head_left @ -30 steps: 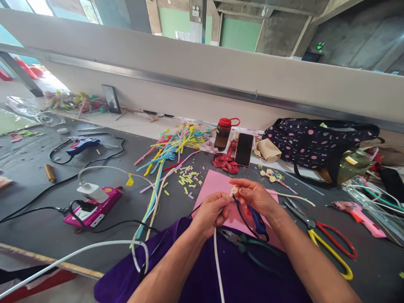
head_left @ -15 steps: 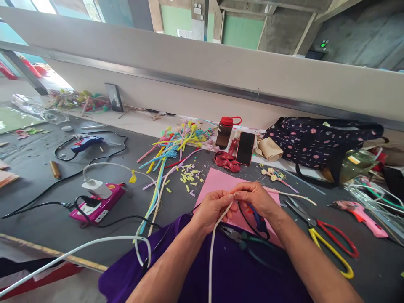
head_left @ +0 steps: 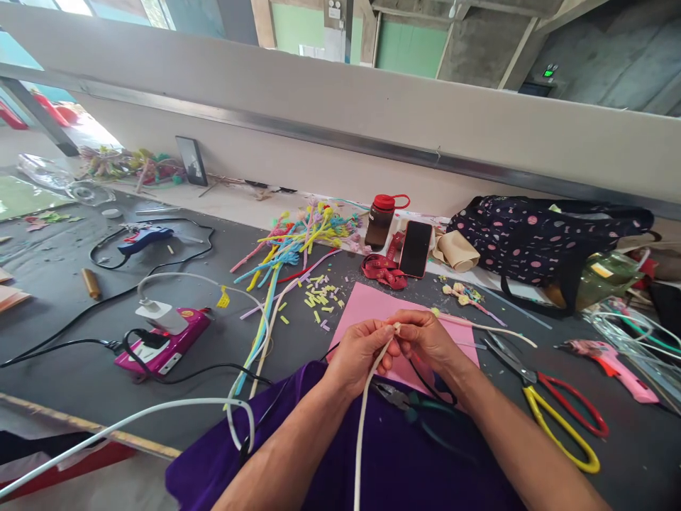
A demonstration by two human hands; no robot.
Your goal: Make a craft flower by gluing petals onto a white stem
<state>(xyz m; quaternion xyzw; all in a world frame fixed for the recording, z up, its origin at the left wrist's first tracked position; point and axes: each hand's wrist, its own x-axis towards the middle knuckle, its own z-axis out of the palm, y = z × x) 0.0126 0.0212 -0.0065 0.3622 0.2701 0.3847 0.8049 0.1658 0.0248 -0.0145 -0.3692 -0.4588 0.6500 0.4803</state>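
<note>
My left hand (head_left: 364,355) pinches a cream cord (head_left: 364,411) close to its upper end; the cord hangs down over my purple-clad lap. My right hand (head_left: 425,341) meets it, thumb and fingers closed on the small pale tip of the same cord. Both hands are above a pink sheet (head_left: 356,305). Below them, pliers with dark green handles (head_left: 420,404) lie on the purple cloth (head_left: 298,440). Another pale cord (head_left: 500,330) runs along the sheet's right side. The exact shape of the tip is hidden by my fingers.
Scissors (head_left: 564,397) with red and yellow handles and a pink glue gun (head_left: 609,365) lie to the right. Left are a magenta power strip (head_left: 175,348) with cables and a blue glue gun (head_left: 146,240). Colourful cord stems (head_left: 298,245), a bottle (head_left: 380,221), a phone (head_left: 416,248) and a bag (head_left: 532,245) stand farther back.
My right fingers have shifted slightly, and the pale cord tip shows more between the hands. The blue-handled thing beneath my right hand is now mostly covered. The view has moved a little.
</note>
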